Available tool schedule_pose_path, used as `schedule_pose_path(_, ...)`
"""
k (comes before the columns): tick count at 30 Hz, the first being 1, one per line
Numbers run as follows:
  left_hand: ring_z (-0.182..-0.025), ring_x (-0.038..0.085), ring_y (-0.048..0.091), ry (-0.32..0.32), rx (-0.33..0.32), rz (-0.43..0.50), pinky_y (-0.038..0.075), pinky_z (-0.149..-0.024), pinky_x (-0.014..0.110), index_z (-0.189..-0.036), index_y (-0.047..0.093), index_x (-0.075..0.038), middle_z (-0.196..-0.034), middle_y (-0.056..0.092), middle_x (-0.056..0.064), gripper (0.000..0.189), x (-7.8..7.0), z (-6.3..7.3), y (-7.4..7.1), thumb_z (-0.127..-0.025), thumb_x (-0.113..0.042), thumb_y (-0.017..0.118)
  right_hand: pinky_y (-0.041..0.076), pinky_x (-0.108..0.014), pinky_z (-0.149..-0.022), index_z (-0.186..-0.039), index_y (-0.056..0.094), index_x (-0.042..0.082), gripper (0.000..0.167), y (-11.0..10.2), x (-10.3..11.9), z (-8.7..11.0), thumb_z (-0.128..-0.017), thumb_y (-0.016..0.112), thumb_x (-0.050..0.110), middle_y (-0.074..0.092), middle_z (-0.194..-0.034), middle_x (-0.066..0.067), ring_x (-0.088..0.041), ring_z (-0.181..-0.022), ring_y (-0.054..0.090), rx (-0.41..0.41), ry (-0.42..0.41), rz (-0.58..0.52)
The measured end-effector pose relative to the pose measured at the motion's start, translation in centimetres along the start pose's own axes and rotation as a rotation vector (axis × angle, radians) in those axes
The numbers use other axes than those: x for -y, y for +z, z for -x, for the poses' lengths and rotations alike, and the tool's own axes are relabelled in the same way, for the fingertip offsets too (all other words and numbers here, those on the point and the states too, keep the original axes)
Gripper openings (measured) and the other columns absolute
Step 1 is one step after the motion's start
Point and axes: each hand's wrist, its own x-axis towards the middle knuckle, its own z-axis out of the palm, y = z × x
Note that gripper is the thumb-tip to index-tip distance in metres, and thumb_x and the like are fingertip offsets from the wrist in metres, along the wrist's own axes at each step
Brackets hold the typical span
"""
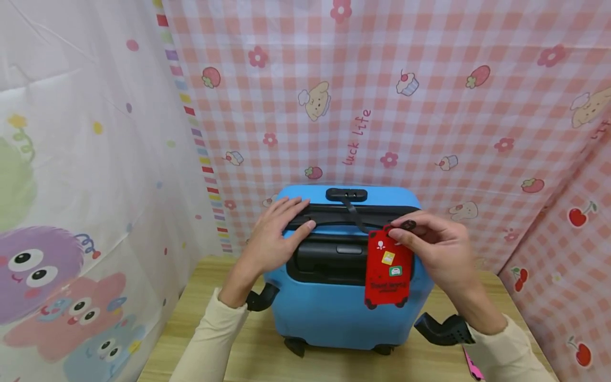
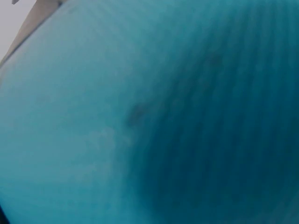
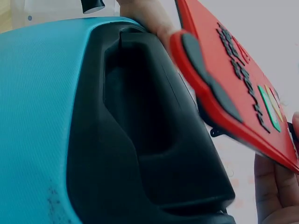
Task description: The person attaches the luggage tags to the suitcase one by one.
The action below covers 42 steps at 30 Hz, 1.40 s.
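Observation:
A light blue suitcase point(image 1: 343, 313) stands upright, with a black carry handle point(image 1: 334, 215) along its top. My left hand point(image 1: 272, 233) rests on the suitcase's top left, fingers extended and thumb lying on the handle. A red luggage tag point(image 1: 389, 270), shaped like a small suitcase with sticker designs, hangs in front of the right side. My right hand point(image 1: 441, 244) pinches its upper corner between thumb and fingers, by a small black strap end point(image 1: 408, 225). A dark strap point(image 1: 353, 215) runs across the handle to the tag. The left wrist view shows only blue shell point(image 2: 84, 121).
A black combination lock point(image 1: 346, 194) sits on the suitcase's top. Beneath is a wooden table point(image 1: 205, 323). A pink item point(image 1: 472, 366) lies partly under the right sleeve. Patterned curtains point(image 1: 429, 122) close in the back and both sides.

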Motion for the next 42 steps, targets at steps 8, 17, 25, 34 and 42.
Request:
schedule_pose_path(8,-0.149,0.023,0.024,0.003,-0.005,0.005,0.016,-0.119,0.059,-0.15,0.046,-0.025,-0.156,0.04,-0.001,0.057,0.0,0.0,0.0,-0.099,-0.051,0.051,0.06,-0.028,-0.065,-0.098,0.069,-0.009,0.011,0.3,-0.7,-0.2,-0.088,0.065,-0.013,0.071,-0.096,-0.004,-0.016,-0.076,0.066,0.091,-0.045,-0.087)
schedule_pose_path(17,-0.149,0.023,0.025,-0.004,-0.008,-0.005,0.017,-0.119,0.058,-0.15,0.046,-0.025,-0.156,0.041,-0.001,0.057,0.0,0.1,0.0,-0.099,-0.051,0.051,0.061,-0.032,-0.062,-0.099,0.072,-0.001,0.016,0.0,-0.9,-0.2,-0.088,0.065,-0.012,0.069,-0.096,-0.005,-0.016,-0.073,0.069,0.181,-0.004,-0.068)
schedule_pose_path(25,-0.15,0.024,0.024,0.0,-0.002,-0.006,0.016,-0.119,0.058,-0.15,0.046,-0.024,-0.156,0.04,0.0,0.057,-0.1,-0.1,0.1,-0.1,-0.05,0.051,0.06,-0.033,-0.06,-0.095,0.072,-0.001,0.02,-0.3,-1.2,-0.2,-0.086,0.064,-0.016,0.07,-0.096,-0.002,-0.016,-0.073,0.068,0.223,-0.047,-0.126)
schedule_pose_path(34,-0.149,0.027,0.025,0.008,-0.004,0.01,0.016,-0.118,0.06,-0.148,0.049,-0.021,-0.156,0.041,0.003,0.056,-0.4,-0.1,-0.2,-0.099,-0.048,0.053,0.06,-0.033,-0.06,-0.095,0.074,0.005,0.018,0.5,-0.5,-0.5,-0.086,0.069,-0.01,0.069,-0.095,-0.006,-0.017,-0.069,0.068,0.233,-0.027,0.023)
schedule_pose_path(42,-0.131,0.026,0.044,0.124,-0.062,0.052,0.033,-0.111,0.053,-0.139,0.058,-0.014,-0.137,0.057,0.006,0.047,-0.6,-0.5,-0.4,-0.097,-0.035,0.062,0.061,-0.037,-0.062,-0.095,0.073,0.004,0.013,1.3,-0.3,-1.0,-0.087,0.071,-0.005,0.071,-0.094,-0.004,-0.021,-0.069,0.07,0.238,0.019,0.103)
